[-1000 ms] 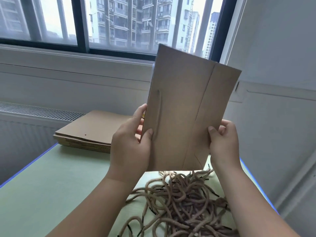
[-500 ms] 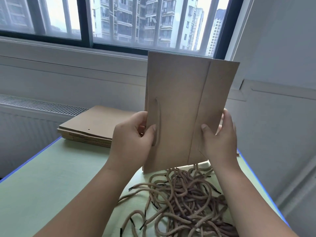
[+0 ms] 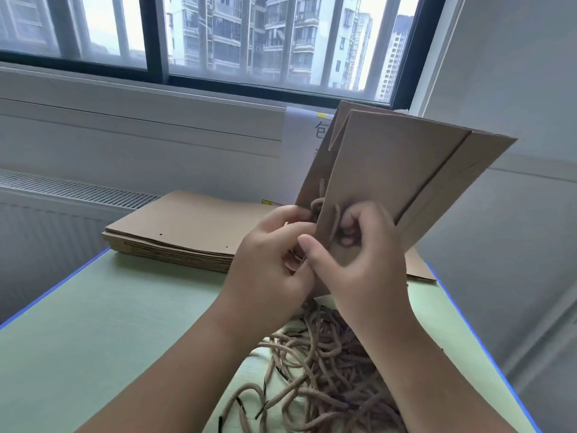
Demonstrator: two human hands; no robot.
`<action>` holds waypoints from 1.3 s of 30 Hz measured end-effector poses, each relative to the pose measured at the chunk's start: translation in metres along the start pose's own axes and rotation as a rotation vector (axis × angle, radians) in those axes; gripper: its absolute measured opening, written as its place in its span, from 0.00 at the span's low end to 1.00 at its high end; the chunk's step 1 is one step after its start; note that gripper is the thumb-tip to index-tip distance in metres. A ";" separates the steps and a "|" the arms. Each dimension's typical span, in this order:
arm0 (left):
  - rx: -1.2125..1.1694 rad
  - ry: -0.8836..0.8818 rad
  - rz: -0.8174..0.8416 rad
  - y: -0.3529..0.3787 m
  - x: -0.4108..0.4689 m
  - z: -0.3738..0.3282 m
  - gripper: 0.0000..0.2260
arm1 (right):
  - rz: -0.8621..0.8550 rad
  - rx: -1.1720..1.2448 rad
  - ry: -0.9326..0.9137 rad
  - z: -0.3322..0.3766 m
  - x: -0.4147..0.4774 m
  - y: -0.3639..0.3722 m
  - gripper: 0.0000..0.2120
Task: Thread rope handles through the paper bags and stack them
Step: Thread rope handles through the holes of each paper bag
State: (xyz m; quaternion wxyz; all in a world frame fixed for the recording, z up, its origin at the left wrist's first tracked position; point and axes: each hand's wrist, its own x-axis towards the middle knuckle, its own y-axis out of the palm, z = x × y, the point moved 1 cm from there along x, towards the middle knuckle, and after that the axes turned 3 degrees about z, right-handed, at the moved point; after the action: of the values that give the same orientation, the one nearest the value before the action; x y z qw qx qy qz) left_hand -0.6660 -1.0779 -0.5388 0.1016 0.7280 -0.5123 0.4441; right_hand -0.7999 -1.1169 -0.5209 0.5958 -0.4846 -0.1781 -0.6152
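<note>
I count one flat brown paper bag [image 3: 399,176], tilted. The left hand [image 3: 268,260] pinches its lower edge, and the right hand [image 3: 359,264] grips it at one tan rope handle [image 3: 335,223]. One stack of flat brown bags [image 3: 187,226] lies beyond the left hand. Below both hands is one tangled pile of tan ropes [image 3: 321,379], too many to count.

Packing workroom, green table [image 3: 109,323], stacked flat paper bags [image 3: 187,223], window [image 3: 154,32] facing apartment towers [image 3: 224,29]

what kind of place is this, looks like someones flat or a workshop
Most likely a small hand-assembly workspace in an upper-floor room, perhaps a flat. A green table carries a stack of flat paper bags and a pile of rope handles, and the window looks out on high-rise apartment blocks.
</note>
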 end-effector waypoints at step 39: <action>0.232 -0.181 0.148 0.005 -0.002 0.009 0.09 | -0.045 0.073 0.011 -0.014 0.012 0.003 0.07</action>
State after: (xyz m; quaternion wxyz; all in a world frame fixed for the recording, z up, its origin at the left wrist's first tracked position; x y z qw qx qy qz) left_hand -0.6651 -1.0842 -0.5468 -0.0627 0.7322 -0.5169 0.4391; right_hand -0.8009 -1.1357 -0.5189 0.6000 -0.4550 -0.2078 -0.6244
